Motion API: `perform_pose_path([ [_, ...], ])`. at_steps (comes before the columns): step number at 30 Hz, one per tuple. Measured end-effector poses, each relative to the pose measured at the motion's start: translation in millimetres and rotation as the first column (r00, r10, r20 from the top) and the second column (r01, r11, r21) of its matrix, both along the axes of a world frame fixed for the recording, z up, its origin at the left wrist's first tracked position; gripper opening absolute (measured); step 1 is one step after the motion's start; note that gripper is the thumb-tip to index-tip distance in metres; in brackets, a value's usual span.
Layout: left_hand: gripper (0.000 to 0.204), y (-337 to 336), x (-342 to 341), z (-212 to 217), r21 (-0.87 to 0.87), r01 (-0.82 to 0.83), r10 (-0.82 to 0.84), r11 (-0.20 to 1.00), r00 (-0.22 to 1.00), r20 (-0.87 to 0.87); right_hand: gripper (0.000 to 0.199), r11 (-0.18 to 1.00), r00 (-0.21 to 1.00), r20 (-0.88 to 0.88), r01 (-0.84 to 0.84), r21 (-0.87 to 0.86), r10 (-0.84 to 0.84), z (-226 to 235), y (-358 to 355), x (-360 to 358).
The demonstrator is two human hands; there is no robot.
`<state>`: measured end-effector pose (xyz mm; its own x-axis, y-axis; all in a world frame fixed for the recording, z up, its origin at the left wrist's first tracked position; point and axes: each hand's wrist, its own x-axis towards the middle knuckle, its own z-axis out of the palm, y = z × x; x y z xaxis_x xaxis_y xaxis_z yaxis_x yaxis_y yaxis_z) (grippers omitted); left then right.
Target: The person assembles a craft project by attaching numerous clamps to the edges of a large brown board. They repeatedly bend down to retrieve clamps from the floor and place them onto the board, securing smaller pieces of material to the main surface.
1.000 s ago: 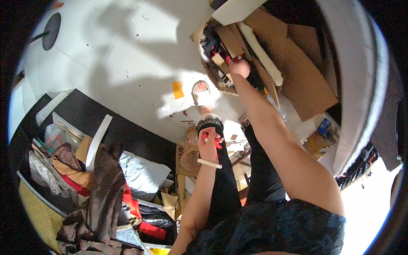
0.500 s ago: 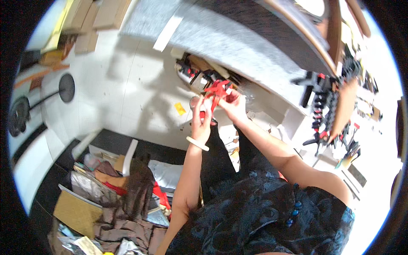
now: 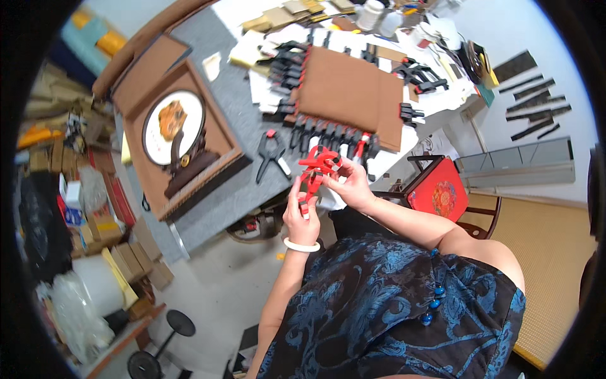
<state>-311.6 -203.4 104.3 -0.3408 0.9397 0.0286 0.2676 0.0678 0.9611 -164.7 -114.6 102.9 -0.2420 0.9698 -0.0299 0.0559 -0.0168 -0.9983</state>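
Observation:
A red spring clamp (image 3: 320, 162) is held up in front of me at the near edge of the worktable. My left hand (image 3: 301, 221) is closed around its lower handle. My right hand (image 3: 352, 185) pinches its upper part from the right. Whether it is one clamp or two together, I cannot tell. Just beyond lies a brown padded panel (image 3: 344, 85), with several black spring clamps (image 3: 325, 134) gripping its edges. A red-and-white clamp (image 3: 362, 146) sits at its near edge. Left of the panel, a loose black clamp (image 3: 271, 155) lies on the grey tabletop.
An open brown box (image 3: 208, 180) with a white plate (image 3: 175, 126) and dark carved stand is on the table's left. Bottles (image 3: 391, 24) stand at the back. A red-seated chair (image 3: 440, 192) is at right. Cartons (image 3: 130, 262) and bags crowd the floor at left.
My view has swung up from the floor and bins to the tabletop. Both hands still hold the red clamp, now beside the clamped panel instead of over the floor.

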Motion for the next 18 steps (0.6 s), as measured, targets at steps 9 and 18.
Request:
perform_pose_path([
  [9,0.013,106,89,-47,-0.165,0.075,-0.005,0.983,0.922,0.388,0.032,0.888,0.807,0.401,0.459,0.036,-0.433,-76,246,250],
  [18,0.011,107,100,-19,-0.45,0.082,0.225,0.889,0.779,0.586,0.042,0.827,0.666,0.559,0.159,0.54,-0.494,-56,289,252],
])
